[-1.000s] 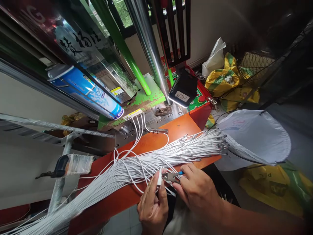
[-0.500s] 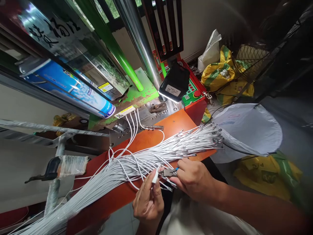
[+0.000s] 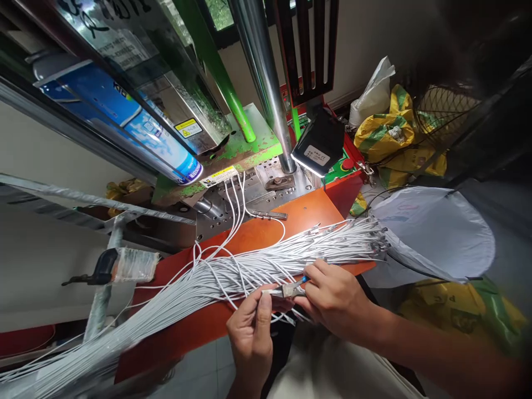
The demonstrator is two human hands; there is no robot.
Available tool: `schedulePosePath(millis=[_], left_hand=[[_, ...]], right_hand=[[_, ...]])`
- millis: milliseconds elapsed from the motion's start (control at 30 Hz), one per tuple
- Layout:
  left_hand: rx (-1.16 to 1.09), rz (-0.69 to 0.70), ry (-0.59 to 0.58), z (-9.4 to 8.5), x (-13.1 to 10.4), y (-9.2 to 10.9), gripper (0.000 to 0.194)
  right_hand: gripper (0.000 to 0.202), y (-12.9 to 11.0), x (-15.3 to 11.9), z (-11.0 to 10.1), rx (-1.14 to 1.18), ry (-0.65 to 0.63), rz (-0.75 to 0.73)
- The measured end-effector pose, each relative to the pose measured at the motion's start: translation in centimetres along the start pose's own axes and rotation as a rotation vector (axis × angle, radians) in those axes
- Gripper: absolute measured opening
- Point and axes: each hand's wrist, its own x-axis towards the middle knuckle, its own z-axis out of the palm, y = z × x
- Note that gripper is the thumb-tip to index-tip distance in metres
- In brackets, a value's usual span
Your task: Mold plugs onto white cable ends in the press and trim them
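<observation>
My left hand pinches a small white cable end between thumb and fingers. Wrapped around the handles of small pliers with a bit of blue showing is my right hand. The plier jaws meet the white piece at my left fingertips; whether they bite into it I cannot tell. Just beyond both hands, a thick bundle of white cables lies across an orange-red board, its connector ends toward the right.
Behind the board stands a green press machine with several cables at its base. A black lamp shines beside a red control box. A clamp is at left, a white bag at right, with yellow sacks on the floor.
The white piece has swung from upright to nearly level, and the pliers' jaws have turned with it. The surroundings sit farther right in view as the head has turned.
</observation>
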Motion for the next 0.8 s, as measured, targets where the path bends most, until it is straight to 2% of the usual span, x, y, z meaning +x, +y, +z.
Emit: schedulePosePath(millis=[133, 300, 400, 500, 567, 633, 700, 733, 800], left_hand=[[-0.064, -0.083, -0.048, -0.6, 0.3, 0.2, 0.035], [0.017, -0.008, -0.231, -1.4, 1.7, -0.2, 0.039], [0.054, 0.033, -0.29, -1.5, 2.5, 0.1, 0.046], [-0.014, 0.03, -0.349, -1.3, 2.9, 0.9, 0.047], [-0.084, -0.005, -0.403, -1.3, 3.3, 1.3, 0.045], [-0.163, -0.075, -0.484, -1.5, 3.7, 1.5, 0.042], [-0.236, -0.13, -0.563, -1.8, 3.9, 1.4, 0.042], [-0.255, -0.138, -0.577, -2.1, 3.9, 1.1, 0.041], [-0.245, -0.117, -0.558, -2.7, 3.3, 0.2, 0.042]], right_hand=[[0.04, -0.1, -0.7, 0.7, 0.159, -0.047, 0.072], [0.052, -0.2, -1.1, 0.2, 0.383, -0.143, 0.16], [0.055, -0.4, -0.6, -0.4, 0.684, -0.283, 0.286], [0.062, -0.6, -0.4, -0.7, 1.115, -0.448, 0.452], [0.068, -0.8, -0.4, -0.6, 1.341, -0.534, 0.522], [0.075, -0.8, -0.6, -0.6, 1.459, -0.596, 0.541], [0.076, -0.2, -0.6, -1.1, 1.401, -0.661, 0.49], [0.075, 0.4, -0.3, -1.4, 1.266, -0.651, 0.436], [0.063, 2.3, 0.8, -2.2, 0.791, -0.529, 0.303]])
